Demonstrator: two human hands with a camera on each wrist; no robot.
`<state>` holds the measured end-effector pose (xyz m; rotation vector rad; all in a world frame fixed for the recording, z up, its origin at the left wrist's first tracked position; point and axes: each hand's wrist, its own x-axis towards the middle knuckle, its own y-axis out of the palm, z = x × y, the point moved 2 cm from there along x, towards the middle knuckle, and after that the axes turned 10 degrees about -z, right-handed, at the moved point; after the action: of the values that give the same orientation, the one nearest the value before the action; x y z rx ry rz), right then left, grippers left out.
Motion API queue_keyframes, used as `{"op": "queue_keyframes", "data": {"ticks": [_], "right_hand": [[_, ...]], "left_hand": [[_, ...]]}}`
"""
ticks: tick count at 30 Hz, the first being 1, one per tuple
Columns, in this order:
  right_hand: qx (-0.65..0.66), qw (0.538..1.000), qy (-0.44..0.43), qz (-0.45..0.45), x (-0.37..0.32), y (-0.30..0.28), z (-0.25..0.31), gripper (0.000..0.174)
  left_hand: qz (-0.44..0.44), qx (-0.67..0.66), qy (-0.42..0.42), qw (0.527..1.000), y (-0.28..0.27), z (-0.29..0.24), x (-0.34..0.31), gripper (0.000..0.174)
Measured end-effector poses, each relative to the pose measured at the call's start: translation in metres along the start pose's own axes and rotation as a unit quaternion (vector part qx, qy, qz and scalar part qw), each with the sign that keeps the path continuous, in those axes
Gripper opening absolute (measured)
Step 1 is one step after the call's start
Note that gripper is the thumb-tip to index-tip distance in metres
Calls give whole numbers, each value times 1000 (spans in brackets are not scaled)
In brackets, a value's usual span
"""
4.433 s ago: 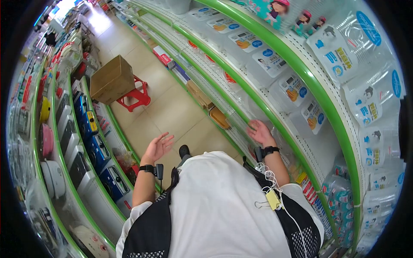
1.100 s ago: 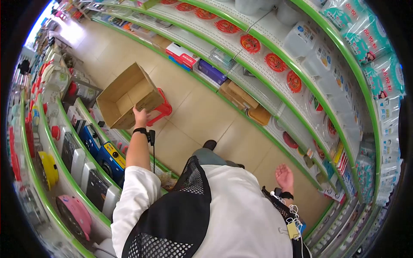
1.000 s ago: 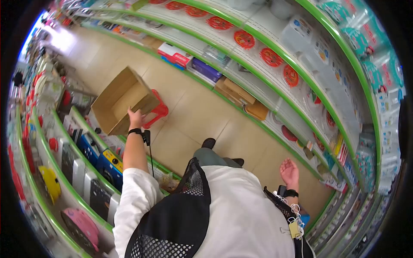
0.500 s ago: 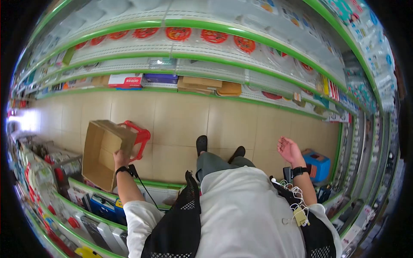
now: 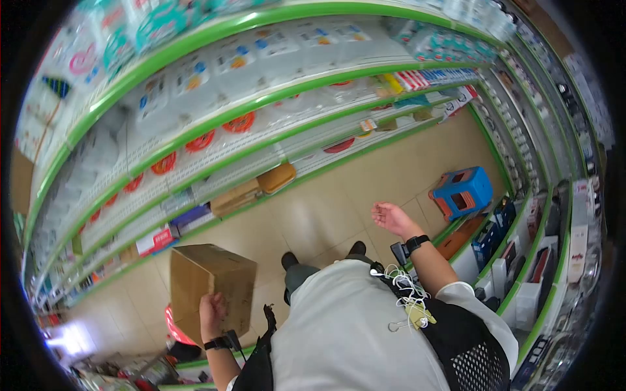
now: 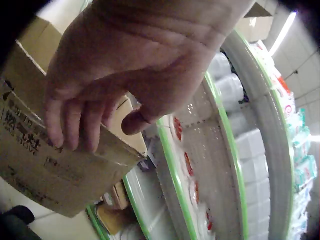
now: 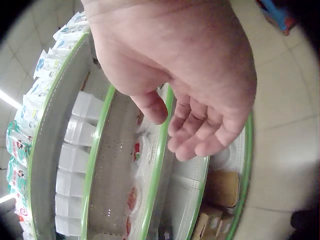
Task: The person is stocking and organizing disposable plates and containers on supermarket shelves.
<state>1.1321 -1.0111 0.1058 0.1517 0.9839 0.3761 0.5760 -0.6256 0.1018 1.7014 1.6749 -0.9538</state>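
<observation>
My left hand (image 5: 212, 315) grips a brown cardboard box (image 5: 236, 277) by one wall, beside my body at the left. Up close in the left wrist view, the fingers of the left hand (image 6: 130, 65) lie over the printed outer side of the box (image 6: 55, 170), and the thumb is on the inner side of the edge. The box is tilted, and part of it is hidden behind the hand. My right hand (image 5: 393, 219) is held out over the floor with nothing in it. Its fingers are loosely bent in the right wrist view, with shelves behind the hand (image 7: 185, 70).
Long green-edged shelves (image 5: 306, 75) run along the far side, stocked with plastic containers and packs. A blue and orange plastic stool (image 5: 464, 192) stands on the tiled floor (image 5: 319, 215) at right, near more shelves (image 5: 515, 280). A red stool (image 5: 177, 329) is partly hidden behind the box.
My left hand reached the box on the red stool and took hold of its wall. The view has turned right, and the box has come away from the stool with my left hand.
</observation>
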Motion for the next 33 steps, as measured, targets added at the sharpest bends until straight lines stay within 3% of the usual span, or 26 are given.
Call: {"op": "queue_keyframes", "data": {"ticks": [1,4,6,9,11,12,14,17,21,22,24,25,28,29,30,31,33], "right_hand": [[-4,1000,-4,13,5,-11,3,16],[-18,999,-35,33,13,-46,19,17],[-29,997,-59,38,14,-64,40,17],[-71,991,-100,45,6,-81,73,24],[-190,979,-72,23,6,-94,95,55],[-173,982,-77,16,-10,-98,113,55],[-329,939,-65,79,-38,-108,151,87],[-394,918,-48,-6,-48,-143,183,92],[-390,919,-44,-41,-97,-203,236,85],[-382,922,-44,-51,-88,-227,235,85],[-336,933,-31,-123,-56,-287,221,85],[-329,934,-32,-135,-54,-308,219,85],[-282,940,-47,-187,-45,-367,214,54],[-275,940,-41,-200,-46,-382,219,54],[-265,937,-42,-223,-47,-397,227,51],[-254,934,-42,-246,-49,-410,235,47],[-239,927,-49,-286,-48,-443,249,48]], "left_hand": [[137,82,-63,985,3,2,5,23],[163,96,-36,981,78,15,-37,32],[170,215,-47,960,143,19,-80,39],[296,263,-42,917,251,40,-120,39],[342,305,-26,889,330,57,-148,40],[382,333,-28,862,366,67,-165,41],[429,383,-20,818,439,86,-195,42],[503,461,-14,731,541,115,-258,42],[551,566,-24,612,637,170,-330,41],[557,572,-24,602,654,184,-338,41],[582,621,-76,520,694,217,-345,42],[588,625,-76,508,713,234,-344,42],[631,646,-120,413,758,275,-343,48],[637,660,-110,382,781,283,-351,49],[635,668,-118,370,804,278,-368,48],[631,688,-70,351,832,279,-372,44],[657,634,-70,402,890,276,-362,37]]}}
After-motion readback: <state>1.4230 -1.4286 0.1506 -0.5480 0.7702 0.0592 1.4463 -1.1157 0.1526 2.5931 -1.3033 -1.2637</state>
